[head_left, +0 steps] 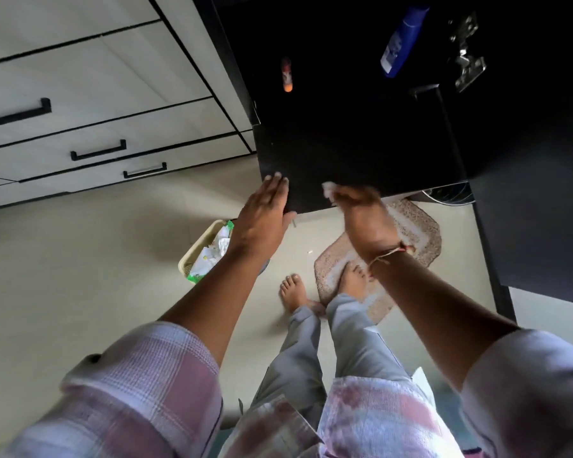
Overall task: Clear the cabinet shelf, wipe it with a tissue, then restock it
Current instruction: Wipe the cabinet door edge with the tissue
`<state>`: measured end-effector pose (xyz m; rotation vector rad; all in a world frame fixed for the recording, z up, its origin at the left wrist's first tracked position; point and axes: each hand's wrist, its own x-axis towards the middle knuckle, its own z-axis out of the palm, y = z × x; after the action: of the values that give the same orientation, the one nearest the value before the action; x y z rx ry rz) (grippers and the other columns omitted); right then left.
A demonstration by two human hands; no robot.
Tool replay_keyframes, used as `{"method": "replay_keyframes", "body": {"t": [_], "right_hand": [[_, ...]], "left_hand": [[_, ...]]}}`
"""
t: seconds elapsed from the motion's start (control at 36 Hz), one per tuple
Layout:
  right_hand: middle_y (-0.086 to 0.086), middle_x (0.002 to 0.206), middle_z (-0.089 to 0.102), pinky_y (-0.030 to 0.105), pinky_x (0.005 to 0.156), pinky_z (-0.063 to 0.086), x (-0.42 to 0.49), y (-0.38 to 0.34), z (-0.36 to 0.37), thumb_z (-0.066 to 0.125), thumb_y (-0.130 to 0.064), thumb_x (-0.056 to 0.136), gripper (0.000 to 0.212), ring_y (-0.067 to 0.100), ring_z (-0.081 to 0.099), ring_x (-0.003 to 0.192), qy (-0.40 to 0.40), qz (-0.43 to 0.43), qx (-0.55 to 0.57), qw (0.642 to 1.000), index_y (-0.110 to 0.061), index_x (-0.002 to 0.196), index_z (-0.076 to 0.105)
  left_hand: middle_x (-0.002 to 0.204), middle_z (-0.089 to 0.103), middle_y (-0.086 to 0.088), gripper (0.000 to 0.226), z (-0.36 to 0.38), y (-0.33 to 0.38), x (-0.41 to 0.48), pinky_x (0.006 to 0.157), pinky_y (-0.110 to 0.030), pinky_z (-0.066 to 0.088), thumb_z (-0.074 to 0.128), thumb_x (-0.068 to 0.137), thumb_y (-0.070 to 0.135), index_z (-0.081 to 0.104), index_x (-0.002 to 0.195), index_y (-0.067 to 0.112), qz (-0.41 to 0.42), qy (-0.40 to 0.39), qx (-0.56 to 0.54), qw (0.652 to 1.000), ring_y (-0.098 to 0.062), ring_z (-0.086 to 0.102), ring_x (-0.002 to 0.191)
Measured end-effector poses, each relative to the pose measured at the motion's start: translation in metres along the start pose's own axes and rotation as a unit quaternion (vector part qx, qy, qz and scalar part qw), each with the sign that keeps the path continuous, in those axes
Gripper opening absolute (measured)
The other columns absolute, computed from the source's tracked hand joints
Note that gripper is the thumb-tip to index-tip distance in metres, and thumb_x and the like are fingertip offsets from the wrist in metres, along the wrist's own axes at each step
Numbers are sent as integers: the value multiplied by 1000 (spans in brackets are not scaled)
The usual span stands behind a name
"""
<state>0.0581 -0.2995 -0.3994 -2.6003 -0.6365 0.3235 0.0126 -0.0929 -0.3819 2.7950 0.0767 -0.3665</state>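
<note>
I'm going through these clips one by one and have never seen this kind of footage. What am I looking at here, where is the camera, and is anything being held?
There is no machine here: a person wears a wide-angle camera on the head, looking down past their own arms to the floor. That is the only view.

The dark surface is a cabinet shelf. The left hand lies flat and open at its front edge. The right hand grips a white tissue against that edge, apparently wiping.

Deeper in the dark cabinet are a blue bottle and a small orange-tipped tube; how they stand is hard to tell.

On the floor sit a basket holding packets and a mat under the bare feet. Pale drawers are on the left.
</note>
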Motion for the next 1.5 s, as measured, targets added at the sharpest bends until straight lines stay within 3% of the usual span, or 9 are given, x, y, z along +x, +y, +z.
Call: {"method": "replay_keyframes", "body": {"t": [0.25, 0.58, 0.75, 0.86, 0.92, 1.03, 1.17, 1.33, 1.5], "right_hand": [[22, 99, 67, 44, 87, 52, 23, 64, -53, 40, 9, 88, 36, 37, 63, 90, 84, 198, -117, 970, 1, 112, 65], [-4, 133, 59, 39, 77, 58, -2, -29, -5, 39, -7, 89, 51, 31, 52, 115, -26, -70, -55, 996, -22, 136, 55], [13, 120, 63, 35, 88, 51, -4, 64, -49, 46, 0, 95, 39, 31, 60, 105, 22, 128, -187, 974, -9, 132, 53], [11, 83, 69, 30, 57, 55, 8, 92, -68, 11, -36, 108, 59, 22, 67, 67, 94, 277, -195, 936, -9, 102, 63], [4, 73, 67, 23, 44, 49, 16, 82, -73, 45, -28, 102, 33, 15, 64, 57, 84, 320, -172, 928, -10, 86, 67], [22, 90, 68, 31, 65, 56, 21, 59, -57, 74, -5, 76, 30, 29, 66, 78, 12, 350, -102, 931, 9, 101, 67], [20, 144, 43, 26, 98, 44, 34, 21, -30, 39, -10, 96, 47, 34, 44, 130, 32, 163, -102, 981, 0, 142, 39], [12, 125, 65, 29, 89, 55, 79, 35, -38, 62, -11, 82, 44, 25, 63, 113, -29, 29, -245, 969, -6, 126, 62], [25, 133, 51, 43, 108, 37, 126, 63, -73, 26, 2, 90, 47, 35, 48, 124, -15, 83, -240, 967, 10, 133, 45]], "left_hand": [[162, -10, -14, 114, 8, 7, -6, 121, -39, 8, 47, 80, 75, -3, 154, 5, 15, -99, 128, 987, -28, -9, 150], [160, -15, -17, 121, 7, 15, -7, 122, -40, 9, 61, 76, 68, -7, 153, 3, -3, -116, 147, 982, -30, -13, 149], [159, -17, -20, 112, 7, 21, -6, 122, -41, 6, 55, 84, 62, -11, 152, 1, -8, -124, 156, 980, -33, -15, 148], [159, -16, -22, 108, 6, 27, -4, 122, -41, 5, 54, 85, 55, -10, 151, -1, -15, -131, 149, 980, -36, -13, 148], [159, -15, -23, 105, 5, 29, -4, 122, -41, 4, 55, 85, 50, -8, 151, -2, -26, -134, 141, 981, -36, -12, 148], [159, -13, -24, 100, 4, 37, 1, 122, -41, 3, 55, 84, 43, -4, 151, -3, -45, -136, 119, 983, -37, -11, 148], [158, -13, -25, 97, 1, 42, 5, 122, -39, 0, 54, 87, 40, -3, 151, -5, -61, -149, 98, 982, -38, -12, 147], [158, -6, -29, 97, -2, 41, 11, 122, -42, 3, 58, 85, 38, 4, 150, -8, -56, -154, 80, 983, -43, -7, 147], [158, -5, -28, 99, -3, 39, 12, 122, -43, 7, 60, 84, 39, 4, 150, -7, -61, -162, 68, 983, -43, -7, 146]]}}
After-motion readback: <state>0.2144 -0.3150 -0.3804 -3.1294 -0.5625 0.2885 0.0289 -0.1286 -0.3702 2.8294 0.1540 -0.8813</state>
